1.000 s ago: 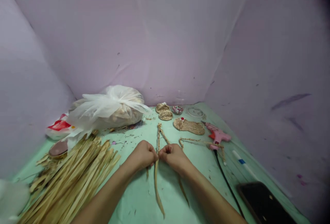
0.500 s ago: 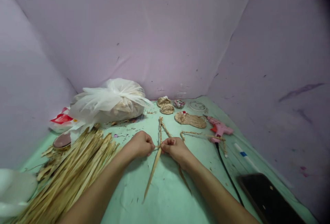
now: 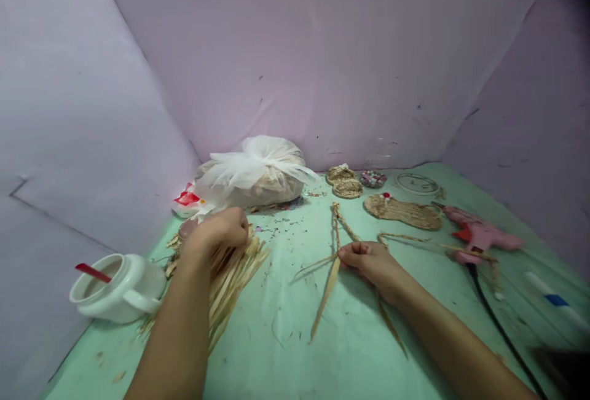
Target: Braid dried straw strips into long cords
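Note:
My right hand [image 3: 366, 262] pinches a braid of dried plant fibre [image 3: 335, 228] at the point where its loose strands fan out. A wide pale strand [image 3: 326, 298] and thinner ones hang free below and to the left of the fingertips. The rest of the braid bends back from a peak and passes behind my right hand. Over a bundle of dried flat strips [image 3: 239, 292] on the left is my left hand [image 3: 225, 228], bent down at the wrist. Its fingertips are hidden, so whether it grips a strip does not show.
At the back lie a knotted white plastic bag [image 3: 258, 172], woven sole shapes [image 3: 401, 211] and a dish of beads [image 3: 373, 179]. A pink glue gun [image 3: 483, 234] with a black cord rests on the right, near a white-and-blue stick [image 3: 555, 300]. A white pot [image 3: 133, 286] stands left.
My left hand has let go of the strands and moved left over the dried strips. My right hand keeps its pinch on the braid. The view has turned left, bringing the pot into sight.

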`<state>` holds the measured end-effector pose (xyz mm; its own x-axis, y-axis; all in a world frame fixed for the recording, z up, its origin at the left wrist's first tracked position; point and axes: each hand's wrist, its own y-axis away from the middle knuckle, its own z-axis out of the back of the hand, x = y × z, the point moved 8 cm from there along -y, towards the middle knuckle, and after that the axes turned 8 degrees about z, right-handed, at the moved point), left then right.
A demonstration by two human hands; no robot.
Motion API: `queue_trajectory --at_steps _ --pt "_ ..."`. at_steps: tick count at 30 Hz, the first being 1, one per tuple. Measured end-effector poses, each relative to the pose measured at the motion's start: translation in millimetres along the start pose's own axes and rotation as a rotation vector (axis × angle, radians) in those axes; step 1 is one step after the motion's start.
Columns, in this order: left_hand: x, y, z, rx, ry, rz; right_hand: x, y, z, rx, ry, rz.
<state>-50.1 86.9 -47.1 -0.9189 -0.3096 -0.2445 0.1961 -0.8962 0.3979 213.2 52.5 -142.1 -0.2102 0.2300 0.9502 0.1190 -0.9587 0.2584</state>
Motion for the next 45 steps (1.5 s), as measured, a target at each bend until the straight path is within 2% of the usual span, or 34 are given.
queue_trajectory --at_steps 2,5,8,12,14,17,19,22,24,26,29,31,33,34,36,39,42,45 --pt "-13.4 -4.7 -22.3 0.070 -0.169 -0.065 -0.5 0.4 0.6 -0.007 -0.004 0.000" --pt "-30.2 -9.9 -39.8 0.035 -0.307 -0.076 -0.5 0.6 0.9 -0.008 -0.008 -0.002" --pt "-36.9 -10.5 -45.3 0.003 -0.371 -0.061 1.1 0.4 0.0 0.005 -0.005 0.002" --pt "-43.1 -9.3 -44.3 -0.016 -0.321 -0.129 0.9 -0.1 0.2 -0.006 -0.026 -0.006" --pt "-48.8 -9.4 -42.6 -0.007 -0.194 -0.189 0.1 -0.8 0.2 -0.013 -0.033 -0.004" --pt "-55.8 -10.3 -31.9 -0.003 0.228 -0.242 0.8 -1.7 -0.7 -0.006 -0.034 0.018" --pt "-52.7 -12.0 -25.6 0.030 0.526 -0.204 2.1 -1.3 -1.2 0.004 -0.026 0.028" --pt "-46.8 -11.7 -18.1 0.144 0.889 -0.188 3.6 0.7 -1.9 0.017 -0.013 0.021" --pt "-41.5 -9.5 -7.2 0.177 1.070 -0.217 4.3 1.8 -1.8 0.019 -0.009 0.016" --pt "-36.7 -5.6 2.2 0.195 1.162 -0.235 4.4 2.2 -1.7 0.018 -0.008 0.014" --pt "-46.0 4.8 -3.5 0.302 1.089 -0.266 3.5 1.9 -1.3 0.012 -0.010 0.008" --pt "-64.5 13.8 -23.8 0.413 0.941 -0.308 3.1 1.5 -0.8 0.004 -0.007 0.008" --pt "-86.3 21.0 -49.3 0.463 0.771 -0.363 3.5 0.6 -0.8 0.000 -0.010 0.021" --pt "-97.2 23.4 -61.2 0.448 0.667 -0.402 3.9 0.0 -1.1 0.000 -0.015 0.030" --pt "-113.1 23.5 -78.3 0.345 0.531 -0.436 3.4 -1.5 -1.5 -0.001 -0.032 0.040" --pt "-122.6 19.6 -97.0 0.240 0.394 -0.400 1.5 -3.9 -1.4 -0.008 -0.046 0.048" --pt "-122.0 15.2 -107.9 0.228 0.371 -0.350 1.3 -4.9 -1.0 -0.015 -0.068 0.070" --pt "-120.4 12.4 -114.0 0.265 0.421 -0.324 0.9 -4.5 -1.2 -0.017 -0.090 0.070"
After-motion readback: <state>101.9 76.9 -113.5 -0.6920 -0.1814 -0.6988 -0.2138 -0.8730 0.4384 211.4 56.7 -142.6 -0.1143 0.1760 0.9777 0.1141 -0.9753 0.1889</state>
